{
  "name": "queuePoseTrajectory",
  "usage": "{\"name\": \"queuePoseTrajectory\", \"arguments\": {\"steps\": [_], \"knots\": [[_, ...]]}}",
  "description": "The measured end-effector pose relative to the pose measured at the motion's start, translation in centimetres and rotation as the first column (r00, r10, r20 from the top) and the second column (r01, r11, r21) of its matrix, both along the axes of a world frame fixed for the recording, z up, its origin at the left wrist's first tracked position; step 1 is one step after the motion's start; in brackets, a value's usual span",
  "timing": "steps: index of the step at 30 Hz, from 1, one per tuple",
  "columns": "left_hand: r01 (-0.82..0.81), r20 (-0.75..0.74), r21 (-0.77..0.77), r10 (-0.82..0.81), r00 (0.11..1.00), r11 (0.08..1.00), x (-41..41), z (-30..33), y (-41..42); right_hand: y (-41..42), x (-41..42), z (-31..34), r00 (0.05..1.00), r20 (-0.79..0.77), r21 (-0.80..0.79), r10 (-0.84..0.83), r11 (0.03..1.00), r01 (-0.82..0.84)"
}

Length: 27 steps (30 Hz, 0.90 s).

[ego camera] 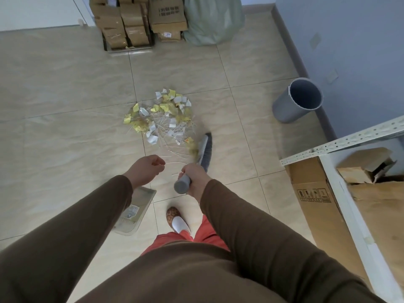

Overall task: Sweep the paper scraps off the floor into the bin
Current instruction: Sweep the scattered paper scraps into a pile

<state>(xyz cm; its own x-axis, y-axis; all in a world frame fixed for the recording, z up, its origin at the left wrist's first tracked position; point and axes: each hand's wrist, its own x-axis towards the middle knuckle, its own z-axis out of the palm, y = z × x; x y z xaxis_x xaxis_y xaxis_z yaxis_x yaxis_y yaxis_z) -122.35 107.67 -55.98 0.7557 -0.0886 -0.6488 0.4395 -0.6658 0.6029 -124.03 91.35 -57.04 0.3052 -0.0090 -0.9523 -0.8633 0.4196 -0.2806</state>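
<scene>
A pile of yellow and white paper scraps [161, 114] mixed with thin white sticks lies on the tiled floor ahead of me. My right hand [194, 179] grips the grey handle of a broom [204, 153], whose grey bristles touch the pile's near right edge. My left hand [147, 169] hangs above the floor with its fingers loosely curled and holds nothing. Below my left forearm a clear dustpan [133, 212] lies on the floor. An empty grey bin [296, 103] stands to the right by the blue wall.
Stacked cardboard boxes [135, 20] and a full pale green bag [213, 18] stand at the back wall. A white metal shelf [341, 143] with cardboard on and under it fills the right side. My slippered foot [177, 219] stands near the dustpan.
</scene>
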Motion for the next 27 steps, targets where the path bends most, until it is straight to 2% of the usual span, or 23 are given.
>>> {"name": "queuePoseTrajectory", "arguments": {"steps": [8,10,13,16,18,20,24,27], "knots": [[-0.031,0.021,0.032,0.031,0.999,0.999,0.5,1.2,2.4,-1.8,2.0,2.7,0.984,0.056,0.258,-0.169,0.954,0.150],[-0.068,0.023,0.014,0.068,0.997,0.998,0.7,1.2,2.9,-3.2,1.1,4.0,0.990,0.037,0.294,-0.137,0.948,0.120],[-0.081,0.016,-0.001,0.081,0.997,0.997,0.7,1.2,2.9,-5.9,-0.8,7.4,1.000,-0.028,0.282,-0.007,0.959,0.015],[-0.101,0.009,-0.022,0.102,0.995,0.995,0.6,1.1,2.5,-8.1,-2.4,11.0,0.973,-0.040,0.125,0.229,0.967,-0.223],[-0.123,-0.002,-0.034,0.123,0.992,0.992,0.4,1.0,2.5,-9.4,-2.9,12.6,0.914,-0.016,-0.005,0.406,0.914,-0.406],[-0.141,-0.009,-0.033,0.141,0.990,0.989,0.2,1.0,2.8,-10.4,-3.0,13.6,0.860,0.000,-0.043,0.511,0.859,-0.511],[-0.194,-0.001,-0.018,0.194,0.981,0.981,-0.3,1.2,3.6,-12.2,-0.4,13.0,0.746,-0.057,-0.004,0.664,0.747,-0.665],[-0.212,0.018,-0.004,0.212,0.977,0.977,-0.9,1.4,4.3,-11.9,3.9,10.7,0.615,-0.128,0.051,0.778,0.624,-0.780]]}}
